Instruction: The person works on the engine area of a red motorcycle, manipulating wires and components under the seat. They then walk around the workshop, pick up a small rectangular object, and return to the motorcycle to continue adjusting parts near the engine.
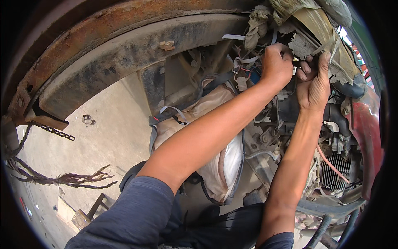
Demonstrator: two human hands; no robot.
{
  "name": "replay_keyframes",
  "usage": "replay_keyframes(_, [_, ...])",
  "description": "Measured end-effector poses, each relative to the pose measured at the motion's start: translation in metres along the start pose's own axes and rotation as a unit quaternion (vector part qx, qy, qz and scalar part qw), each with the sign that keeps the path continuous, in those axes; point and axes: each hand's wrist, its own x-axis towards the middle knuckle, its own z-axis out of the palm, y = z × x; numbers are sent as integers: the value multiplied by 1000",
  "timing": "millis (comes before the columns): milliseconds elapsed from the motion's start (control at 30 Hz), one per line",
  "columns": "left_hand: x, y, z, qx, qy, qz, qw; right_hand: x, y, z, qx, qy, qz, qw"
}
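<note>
Both my hands are raised at the upper right, beside a torn, ragged cover under a yellowish curved piece. My left hand is closed in a fist at the cover's left edge; what it grips is hidden. Just right of it, my right hand has its thumb up and fingers curled in, close to a pale strip. I cannot make out what lies between those fingers. Below my left hand hang loose wires with a pale connector. A knotted cloth bundle hangs above it.
Overhead at left curves a rusty beam with a short chain and frayed rope. A beige bag with dark edging lies beneath my left forearm. At right are a finned engine part, a pink hose and a red panel.
</note>
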Motion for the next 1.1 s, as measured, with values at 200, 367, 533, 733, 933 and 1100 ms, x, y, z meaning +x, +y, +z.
replay_keyframes(200, [16,-3,22,-78,-9,31,996,4,-5,11,48,-43,-12,998])
replay_keyframes(367, [30,-5,22,-76,-78,29,994,5,-18,8,129,-64,81,986])
replay_keyframes(533, [42,-7,29,-8,-14,-16,1000,6,-26,10,183,-91,128,970])
replay_keyframes(733, [56,-1,15,-125,4,-72,990,3,-30,16,201,-106,141,964])
replay_keyframes(933, [66,-7,21,-112,131,-68,983,5,-36,21,229,-97,152,957])
replay_keyframes(1100, [55,8,13,-174,123,-38,976,3,-41,24,258,-110,163,946])
